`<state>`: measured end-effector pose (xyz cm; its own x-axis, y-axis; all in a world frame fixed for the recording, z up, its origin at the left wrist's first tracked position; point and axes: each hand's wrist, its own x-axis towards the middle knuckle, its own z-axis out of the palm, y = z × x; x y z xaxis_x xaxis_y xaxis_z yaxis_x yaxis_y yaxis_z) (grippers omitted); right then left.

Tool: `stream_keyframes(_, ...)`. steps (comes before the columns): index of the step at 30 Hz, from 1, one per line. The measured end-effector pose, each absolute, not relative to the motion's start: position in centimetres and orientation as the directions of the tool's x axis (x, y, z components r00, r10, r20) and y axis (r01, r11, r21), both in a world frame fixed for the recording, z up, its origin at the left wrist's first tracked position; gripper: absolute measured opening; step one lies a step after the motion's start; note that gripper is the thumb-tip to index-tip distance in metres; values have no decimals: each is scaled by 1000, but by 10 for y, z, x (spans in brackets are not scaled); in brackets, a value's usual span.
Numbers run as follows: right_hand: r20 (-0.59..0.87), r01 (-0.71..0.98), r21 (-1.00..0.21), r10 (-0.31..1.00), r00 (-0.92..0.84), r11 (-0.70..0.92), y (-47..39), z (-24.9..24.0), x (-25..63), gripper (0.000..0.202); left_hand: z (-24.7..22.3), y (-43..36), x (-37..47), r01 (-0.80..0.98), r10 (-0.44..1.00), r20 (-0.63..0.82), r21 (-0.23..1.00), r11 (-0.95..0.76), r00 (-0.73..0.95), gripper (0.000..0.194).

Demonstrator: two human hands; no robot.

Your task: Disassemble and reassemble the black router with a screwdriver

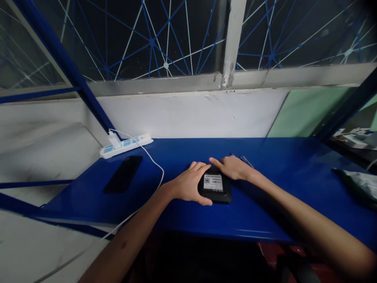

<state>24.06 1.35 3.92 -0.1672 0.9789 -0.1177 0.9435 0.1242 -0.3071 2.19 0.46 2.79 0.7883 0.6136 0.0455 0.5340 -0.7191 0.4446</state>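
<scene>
Your handling of the black box (216, 194) looked to be underway: it lay flat on the worktop (182, 220), label (213, 182) facing up and casing seemingly whole, though how much was left to do could not be told. Your left hand (191, 183) was spread around its left side, gripping it with thumb at the near edge and fingers toward the far one. Your right hand (233, 167) reached in from the right, thumb stretched to the box's far edge, fingers curled and their hold impossible to tell.
</scene>
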Motion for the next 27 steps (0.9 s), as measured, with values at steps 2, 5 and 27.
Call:
stream_keyframes(2, -125, 939, -320, 976, -177, 129, 11, 42, 242, 79, 27, 3, 21, 527, 616, 58, 459, -715, 785, 112)
stream_keyframes(5, -49, 903, -377, 969, -241, 205, 4, 47, 246, 71, 24, 2, 20, 500, 612, 95, 486, -717, 785, 108)
stream_keyframes(27, 289, 629, -336, 713, -639, 701, -35, 22, 270, 107, 18, 7, 20, 418, 642, 215, 602, -680, 736, 107)
